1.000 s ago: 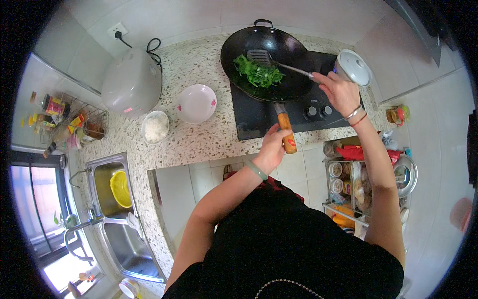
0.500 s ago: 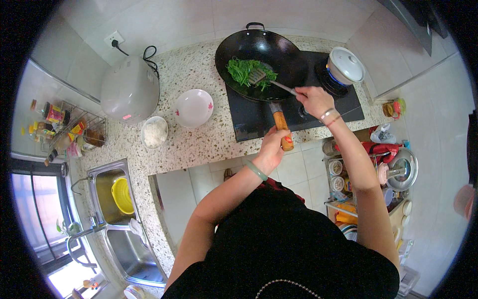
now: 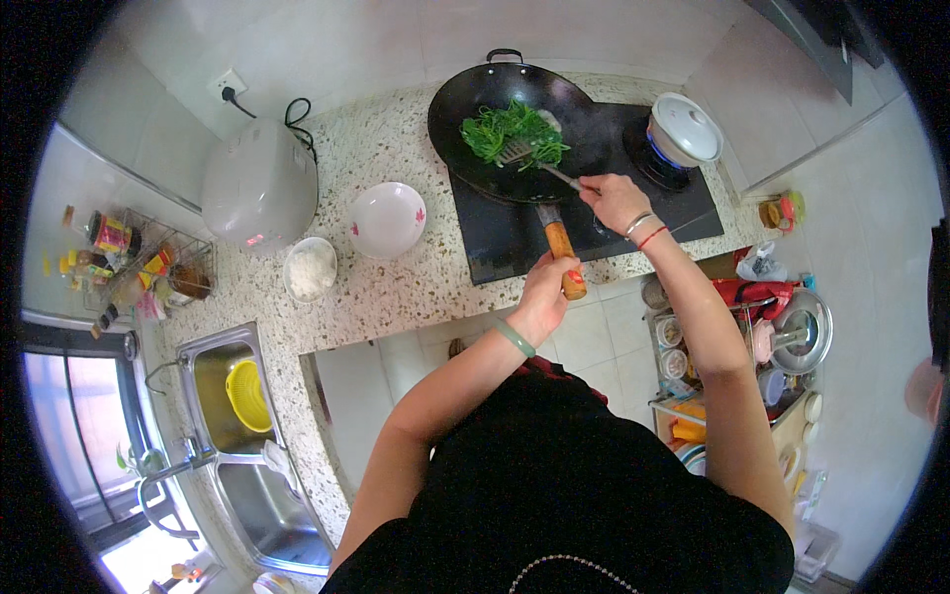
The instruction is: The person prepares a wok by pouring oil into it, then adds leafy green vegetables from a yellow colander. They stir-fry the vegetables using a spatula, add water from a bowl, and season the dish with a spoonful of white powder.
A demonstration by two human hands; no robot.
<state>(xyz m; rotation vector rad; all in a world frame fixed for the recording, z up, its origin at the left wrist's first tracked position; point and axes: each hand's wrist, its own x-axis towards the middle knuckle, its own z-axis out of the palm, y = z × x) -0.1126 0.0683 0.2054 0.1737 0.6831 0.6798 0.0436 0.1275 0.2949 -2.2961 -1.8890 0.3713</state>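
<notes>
A black wok (image 3: 584, 124) rests on the left part of the dark cooktop (image 3: 495, 253), its wooden handle (image 3: 560, 243) pointing toward me. My left hand (image 3: 545, 291) is closed around that handle. In my right hand (image 3: 617, 203) is the grip of a slotted metal spatula (image 3: 561, 177). The spatula's blade lies under and against a heap of green leafy vegetables (image 3: 505, 129) in the wok. To the left on the counter stand a white bowl with pink flowers (image 3: 388, 220) and a smaller bowl of white rice or similar grains (image 3: 311, 269).
A lidded white pot (image 3: 685, 131) sits over a lit burner at right. The rice cooker (image 3: 259, 183) is plugged in at the back left. A double sink (image 3: 267, 510) holds a yellow colander (image 3: 246, 395). Sauce bottles fill a wire rack (image 3: 188, 257). A crowded shelf (image 3: 683, 403) stands right of me.
The spatula has shifted slightly, and the greens have moved a little to the right and been pushed up into a looser heap. My left hand keeps its hold on the wok handle.
</notes>
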